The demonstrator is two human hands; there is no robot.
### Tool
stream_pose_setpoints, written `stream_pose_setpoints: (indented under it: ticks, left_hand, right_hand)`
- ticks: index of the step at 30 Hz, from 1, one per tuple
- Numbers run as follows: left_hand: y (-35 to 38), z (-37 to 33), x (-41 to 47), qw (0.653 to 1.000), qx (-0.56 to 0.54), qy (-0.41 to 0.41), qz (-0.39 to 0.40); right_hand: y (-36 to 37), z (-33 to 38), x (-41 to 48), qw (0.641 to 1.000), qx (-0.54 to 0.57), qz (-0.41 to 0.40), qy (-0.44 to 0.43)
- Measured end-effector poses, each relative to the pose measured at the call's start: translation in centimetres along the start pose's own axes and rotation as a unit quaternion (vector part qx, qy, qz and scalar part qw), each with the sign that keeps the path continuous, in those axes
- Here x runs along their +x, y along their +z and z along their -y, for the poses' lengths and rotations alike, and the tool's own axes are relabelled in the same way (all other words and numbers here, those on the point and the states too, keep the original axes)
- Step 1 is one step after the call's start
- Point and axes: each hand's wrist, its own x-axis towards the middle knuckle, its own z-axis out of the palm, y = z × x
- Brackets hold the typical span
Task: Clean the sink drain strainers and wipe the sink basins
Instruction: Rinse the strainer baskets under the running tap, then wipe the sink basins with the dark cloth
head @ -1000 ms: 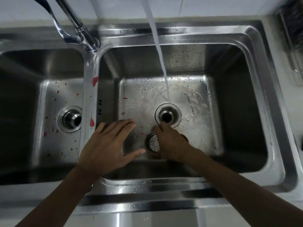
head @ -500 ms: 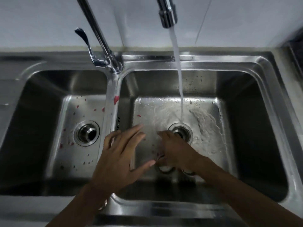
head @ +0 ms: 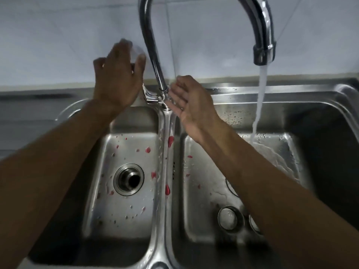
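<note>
- While a white stream of water falls from the curved chrome faucet into the right steel basin, the right hand is held flat with straight fingers beside the faucet's base and grips nothing.
- The left hand is raised just left of the faucet neck, fingers spread and blurred. I cannot tell whether it touches the lever behind it.
- One round steel drain strainer lies on the right basin's floor near the front. A second strainer beside it is half hidden by the right forearm.
- Half a second ago both hands were low in the right basin, the right one over the strainers. Both are now up at the faucet and the strainers lie uncovered.
- A steel ridge divides the basins, and the pale tiled wall stands close behind the hands.
- The left steel basin, spotted with red flecks, has open floor around its round drain opening.
</note>
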Motion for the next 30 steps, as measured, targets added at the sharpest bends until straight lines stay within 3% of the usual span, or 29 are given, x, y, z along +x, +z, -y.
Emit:
stream_pose_setpoints:
  ticks: [6, 12, 16, 24, 26, 30]
  left_hand:
    - [1.2, 0.3, -0.8, 0.997, -0.046, 0.066, -0.002]
    - [0.1, -1.6, -3.7, 0.991, -0.116, 0.054, -0.031]
    - [0.0, -2.3, -5.7, 0.993, -0.116, 0.021, 0.002]
    - [-0.5, -6.8, -12.3, 0.988, -0.137, -0.051, 0.048]
    - [-0.3, -9.1, -15.7, 0.984, -0.159, -0.049, 0.066]
    - [0.8, -14.3, -22.1, 0.969, -0.194, -0.017, 0.151]
  right_hand:
    - [-0.2, -1.1, 0.1, 0.987, 0.152, -0.030, 0.034]
    - [0.2, -1.6, -0.1, 0.978, 0.200, -0.046, 0.045]
    - [0.4, -1.7, -0.5, 0.981, 0.191, -0.015, 0.032]
    - [-5.4, -1.2, -5.8, 0.998, -0.028, -0.014, 0.052]
    - [-9.2, -0.8, -8.6, 0.991, -0.100, -0.055, 0.074]
    - [-17.7, 1.3, -15.7, 0.954, -0.259, -0.148, 0.029]
